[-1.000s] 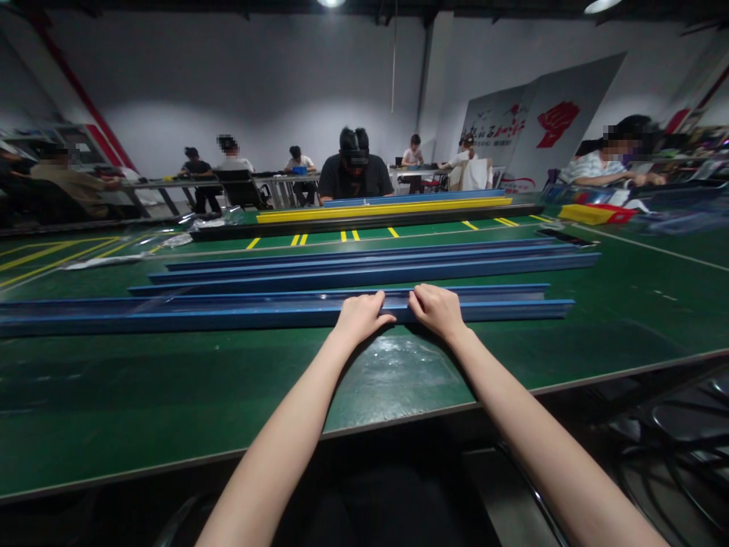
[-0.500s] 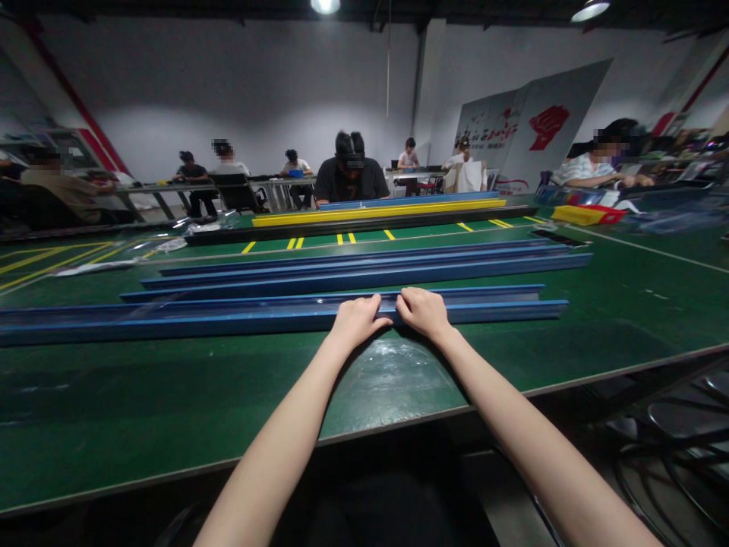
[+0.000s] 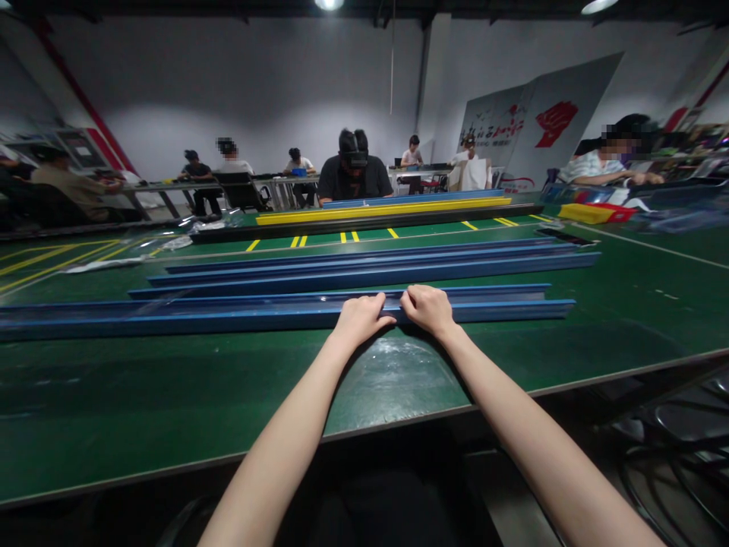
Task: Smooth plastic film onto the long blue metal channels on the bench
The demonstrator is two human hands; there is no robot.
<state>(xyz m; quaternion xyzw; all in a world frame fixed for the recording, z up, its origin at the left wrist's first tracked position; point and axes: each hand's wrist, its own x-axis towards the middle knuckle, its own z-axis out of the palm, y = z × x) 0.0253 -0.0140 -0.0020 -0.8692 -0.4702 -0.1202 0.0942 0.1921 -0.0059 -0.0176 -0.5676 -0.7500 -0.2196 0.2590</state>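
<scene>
A long blue channel-shaped strip [image 3: 228, 320] lies across the green table top nearest to me. My left hand [image 3: 361, 317] is closed over the strip's near wall, its thumb low on the front face and its fingers inside the channel. Just to the right, my right hand [image 3: 427, 308] is also closed on the same strip, with the fingers curled into the channel. A small gap separates the two hands. Behind this strip, more blue strips [image 3: 399, 272] lie roughly parallel to it.
Farther back lie a yellow strip [image 3: 387, 210] and a black strip [image 3: 364, 225]. A person in black [image 3: 356, 178] sits opposite. At the right are a yellow and red tray [image 3: 592, 213], a phone [image 3: 569, 237] and another person [image 3: 604, 167]. The table's front edge [image 3: 399, 423] is near me.
The whole view has shifted slightly, so things appear a little farther right. Both hands keep their places on the blue strip.
</scene>
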